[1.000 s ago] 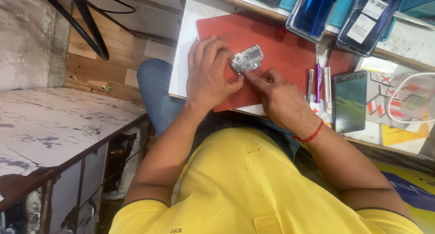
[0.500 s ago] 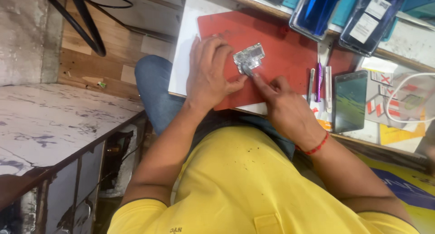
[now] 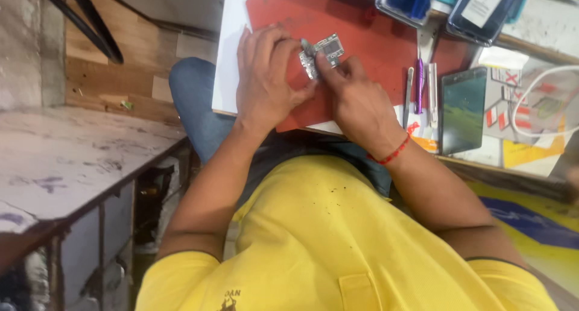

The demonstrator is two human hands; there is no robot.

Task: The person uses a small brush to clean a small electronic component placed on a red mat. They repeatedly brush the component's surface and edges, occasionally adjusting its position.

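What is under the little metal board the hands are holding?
Under the small circuit board lies a red mat, which sits on a white sheet. The left hand and right hand cover part of the mat, so anything beneath them is hidden.

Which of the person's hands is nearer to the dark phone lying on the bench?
The right hand. It is on the red mat, beside the tools, with the dark phone just past them. The left hand is on the far side of the small circuit board.

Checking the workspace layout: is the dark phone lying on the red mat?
No, the phone lies right of the red mat, beyond the tools.
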